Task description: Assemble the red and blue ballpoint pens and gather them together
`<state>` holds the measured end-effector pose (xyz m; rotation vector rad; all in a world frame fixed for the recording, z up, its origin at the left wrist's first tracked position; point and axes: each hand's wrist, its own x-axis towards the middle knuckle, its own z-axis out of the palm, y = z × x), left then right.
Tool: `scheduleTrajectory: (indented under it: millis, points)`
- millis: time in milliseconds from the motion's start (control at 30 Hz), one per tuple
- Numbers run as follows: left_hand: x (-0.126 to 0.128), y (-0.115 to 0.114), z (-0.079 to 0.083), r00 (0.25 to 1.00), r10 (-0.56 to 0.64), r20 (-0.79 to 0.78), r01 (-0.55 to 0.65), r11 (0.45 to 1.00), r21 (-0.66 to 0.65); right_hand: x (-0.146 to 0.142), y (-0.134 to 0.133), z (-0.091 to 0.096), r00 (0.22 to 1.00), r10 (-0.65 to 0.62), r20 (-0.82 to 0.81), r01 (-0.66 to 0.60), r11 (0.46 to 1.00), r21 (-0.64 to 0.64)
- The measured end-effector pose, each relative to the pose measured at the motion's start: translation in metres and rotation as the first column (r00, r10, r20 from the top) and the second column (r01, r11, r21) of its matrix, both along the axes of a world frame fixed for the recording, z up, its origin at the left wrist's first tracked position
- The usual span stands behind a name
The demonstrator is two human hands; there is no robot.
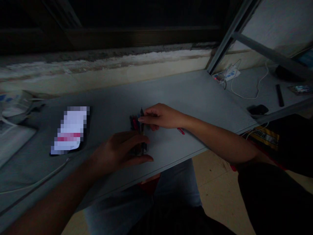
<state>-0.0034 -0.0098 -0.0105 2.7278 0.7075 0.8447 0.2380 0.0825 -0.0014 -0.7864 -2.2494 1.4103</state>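
Note:
A small cluster of pens (134, 122), dark with some red and blue on them, lies on the grey desk (171, 143) in front of me. My right hand (161, 117) comes from the right and pinches a dark pen (141, 113) between thumb and fingers, its tip pointing away from me. Nearer to me, my left hand (127, 148) reaches around the lower ends of the pens, with thumb and fingers apart. Its fingers hide part of the cluster. A red pen or marker (181, 131) shows beside my right forearm, partly covered by it.
A lit phone (69, 130) lies left of my hands, with a white cable (36, 184) near it. Far left is a pale wrapped item (17, 102). Beyond the metal frame (230, 36) at right are a power strip (226, 75), a mouse (258, 109) and cables.

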Motion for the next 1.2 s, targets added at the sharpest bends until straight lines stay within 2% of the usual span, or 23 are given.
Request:
scheduleTrajectory:
  millis: [333,500,633,800,933,1100,1200]
  points:
    - [0.0008,0.0017,0.0037,1.0,-0.007,-0.005,0.007,0.999,-0.049,-0.0001,-0.0031,0.002,0.998,0.014,-0.066,-0.015,1.0,-0.024]
    - [0.0018,-0.0019,-0.0002,0.999,0.043,0.004,-0.043,0.997,-0.061,0.0001,-0.0001,-0.0011,0.999,-0.006,-0.046,0.005,1.0,-0.017]
    - [0.0014,-0.0039,-0.0005,0.998,0.059,-0.016,-0.06,0.996,-0.066,-0.0003,0.0027,-0.0023,0.997,-0.04,-0.067,0.035,0.997,-0.073]
    - [0.0023,-0.0054,0.0,1.0,0.02,-0.017,-0.022,0.994,-0.103,-0.002,0.0008,-0.0001,0.993,-0.037,-0.113,0.022,0.992,-0.126]
    - [0.0041,-0.007,-0.001,0.999,0.024,-0.03,-0.027,0.992,-0.125,-0.0014,0.0005,0.0002,0.993,-0.037,-0.108,0.024,0.993,-0.118]
    - [0.0054,-0.0072,-0.0004,0.997,0.025,-0.069,-0.033,0.992,-0.124,0.0,0.0016,-0.0015,0.989,-0.095,-0.115,0.086,0.993,-0.078]
    - [0.0058,-0.0069,0.0013,0.998,0.015,-0.058,-0.022,0.993,-0.116,0.0003,0.0001,0.0005,0.99,-0.073,-0.117,0.067,0.996,-0.055]
